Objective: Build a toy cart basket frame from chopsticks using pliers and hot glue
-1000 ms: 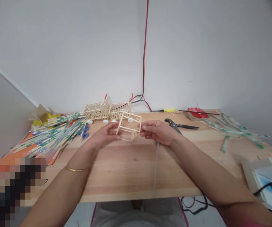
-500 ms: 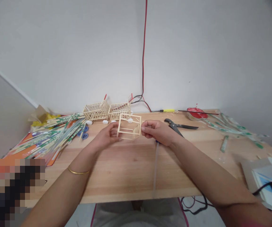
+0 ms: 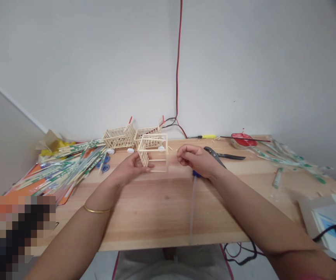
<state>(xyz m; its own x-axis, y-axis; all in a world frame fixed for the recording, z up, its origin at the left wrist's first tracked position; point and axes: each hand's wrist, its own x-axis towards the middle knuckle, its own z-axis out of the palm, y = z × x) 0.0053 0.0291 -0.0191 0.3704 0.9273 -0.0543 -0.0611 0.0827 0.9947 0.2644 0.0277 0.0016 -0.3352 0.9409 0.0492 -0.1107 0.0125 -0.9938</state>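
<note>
Head view: my left hand (image 3: 127,169) grips the wheel-less stick frame (image 3: 153,152).
Beside it my right hand (image 3: 196,159), curled, grip unclear; two wheeled carts (image 3: 119,137) finished behind.

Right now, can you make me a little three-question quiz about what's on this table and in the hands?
1. The left hand holds: A. a cup, B. the stick frame, C. a ball.
2. True or false: the black cutters lie on the table, not in the right hand.
3. Fill in: at the back of the table stand ___ finished stick carts.
Key: 1 B; 2 true; 3 two.
</note>
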